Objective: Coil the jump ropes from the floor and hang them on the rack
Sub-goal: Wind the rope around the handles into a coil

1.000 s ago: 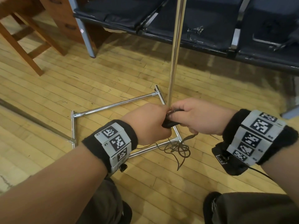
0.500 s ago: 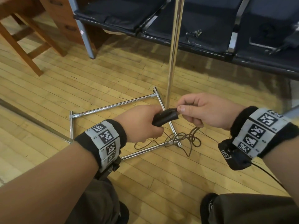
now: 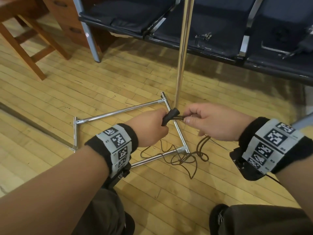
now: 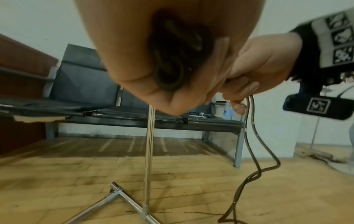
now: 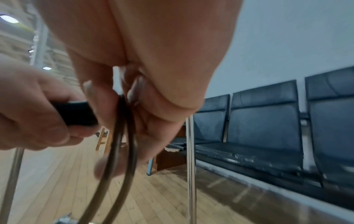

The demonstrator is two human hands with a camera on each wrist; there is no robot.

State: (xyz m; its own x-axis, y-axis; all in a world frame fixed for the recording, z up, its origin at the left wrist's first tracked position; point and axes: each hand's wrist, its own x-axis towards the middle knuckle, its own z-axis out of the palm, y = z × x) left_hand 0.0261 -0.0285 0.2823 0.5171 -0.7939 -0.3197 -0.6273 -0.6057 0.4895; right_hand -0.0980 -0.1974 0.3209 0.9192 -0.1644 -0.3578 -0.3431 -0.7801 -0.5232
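My left hand (image 3: 150, 126) grips the black handles (image 3: 170, 116) of a jump rope, with coiled turns of cord tucked in its palm (image 4: 176, 60). Beside it, my right hand (image 3: 203, 121) pinches the dark brown cord (image 3: 179, 118) just past the handle tip; in the right wrist view two strands of cord (image 5: 122, 144) drop from those fingers. The loose remainder of the rope (image 3: 188, 158) lies tangled on the wooden floor over the rack's chrome base frame (image 3: 118, 111). The rack's upright pole (image 3: 183, 48) rises just behind both hands.
A row of dark padded seats (image 3: 211, 19) on a metal frame runs along the wall behind the rack. Wooden furniture legs (image 3: 28, 48) stand at the far left. My knees and a black shoe (image 3: 218, 216) are at the bottom of the head view.
The right hand slid outward along the cord and came back to the handle tip, now pinching the cord. The left hand kept its grip on the handles. The floor tangle shifted slightly.
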